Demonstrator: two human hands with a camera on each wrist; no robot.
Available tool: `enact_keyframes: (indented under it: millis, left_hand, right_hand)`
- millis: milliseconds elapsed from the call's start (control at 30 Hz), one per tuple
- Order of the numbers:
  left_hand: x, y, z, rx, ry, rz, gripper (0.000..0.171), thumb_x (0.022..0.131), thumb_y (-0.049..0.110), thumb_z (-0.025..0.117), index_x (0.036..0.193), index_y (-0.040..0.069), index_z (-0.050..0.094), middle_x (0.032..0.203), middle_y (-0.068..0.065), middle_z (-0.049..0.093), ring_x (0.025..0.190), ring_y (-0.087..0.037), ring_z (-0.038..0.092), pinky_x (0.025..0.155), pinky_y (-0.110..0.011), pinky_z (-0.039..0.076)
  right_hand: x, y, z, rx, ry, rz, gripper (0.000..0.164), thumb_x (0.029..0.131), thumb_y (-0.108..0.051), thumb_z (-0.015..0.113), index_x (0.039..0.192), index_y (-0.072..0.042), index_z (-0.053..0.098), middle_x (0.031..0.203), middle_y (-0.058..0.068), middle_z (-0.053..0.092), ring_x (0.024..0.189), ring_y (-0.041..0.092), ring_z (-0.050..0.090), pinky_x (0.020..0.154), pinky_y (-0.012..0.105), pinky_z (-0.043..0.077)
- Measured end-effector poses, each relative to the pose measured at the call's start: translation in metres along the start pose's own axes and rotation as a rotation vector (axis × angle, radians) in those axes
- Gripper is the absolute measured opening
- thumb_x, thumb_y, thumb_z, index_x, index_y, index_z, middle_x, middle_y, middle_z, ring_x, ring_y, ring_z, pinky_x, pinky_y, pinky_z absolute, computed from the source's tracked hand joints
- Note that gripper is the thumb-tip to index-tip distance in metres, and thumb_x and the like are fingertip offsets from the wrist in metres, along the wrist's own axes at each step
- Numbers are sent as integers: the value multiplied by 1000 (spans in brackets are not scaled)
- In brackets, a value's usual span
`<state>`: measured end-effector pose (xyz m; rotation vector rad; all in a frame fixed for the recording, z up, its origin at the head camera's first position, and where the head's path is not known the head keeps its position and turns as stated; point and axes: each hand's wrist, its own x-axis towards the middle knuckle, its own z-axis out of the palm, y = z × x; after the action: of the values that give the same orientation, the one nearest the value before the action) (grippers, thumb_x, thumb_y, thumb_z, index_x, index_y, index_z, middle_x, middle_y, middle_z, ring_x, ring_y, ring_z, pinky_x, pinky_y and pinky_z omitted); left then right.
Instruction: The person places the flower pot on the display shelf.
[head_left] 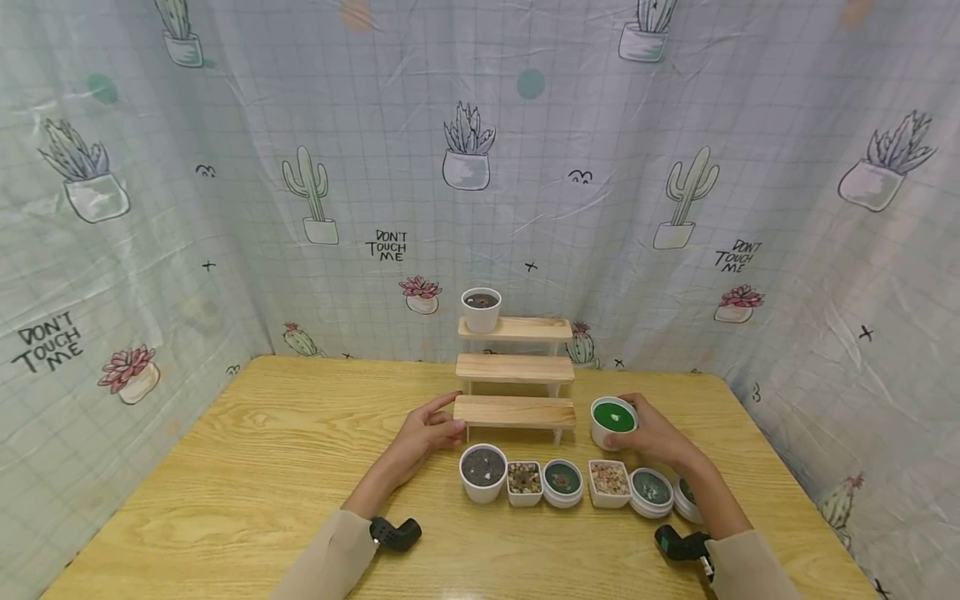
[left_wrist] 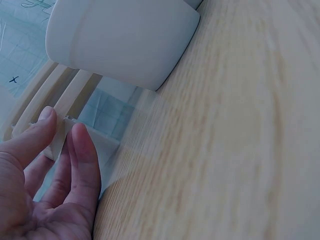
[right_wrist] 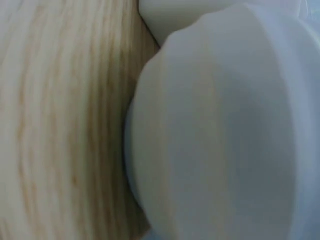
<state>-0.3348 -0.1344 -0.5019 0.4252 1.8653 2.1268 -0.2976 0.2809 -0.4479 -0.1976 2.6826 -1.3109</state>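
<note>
A three-step wooden stand (head_left: 517,367) with clear legs stands at the middle of the table. My left hand (head_left: 426,432) holds the left end of its lowest step, thumb at the front corner and fingers behind. In the left wrist view, thumb and fingertips (left_wrist: 83,142) meet around that corner. My right hand (head_left: 654,429) grips a round white pot with a green top (head_left: 613,419), just right of the stand, thumb in front. A white pot with dark filling (head_left: 482,317) sits at the left of the top step. In the right wrist view a nearby white pot (right_wrist: 215,130) hides the right hand.
In front of the stand are a larger grey-filled pot (head_left: 483,475), square pebble-filled pots (head_left: 524,492) (head_left: 609,492) and round green-topped pots (head_left: 562,492) (head_left: 651,500). Another pot (head_left: 684,504) is partly behind the right forearm. A cactus-print curtain (head_left: 525,208) hangs behind the wooden table (head_left: 300,467).
</note>
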Motion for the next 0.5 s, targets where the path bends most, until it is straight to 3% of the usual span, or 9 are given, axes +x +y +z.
enact_keyframes:
  millis: [500]
  left_hand:
    - [2, 0, 0, -7, 17, -14, 70, 98, 7, 70, 159, 13, 37, 98, -3, 72, 91, -14, 72, 83, -27, 63]
  right_hand:
    - [0, -11, -3, -38, 18, 6, 89, 88, -27, 82, 152, 4, 28, 144, 31, 48, 129, 44, 53, 105, 57, 48]
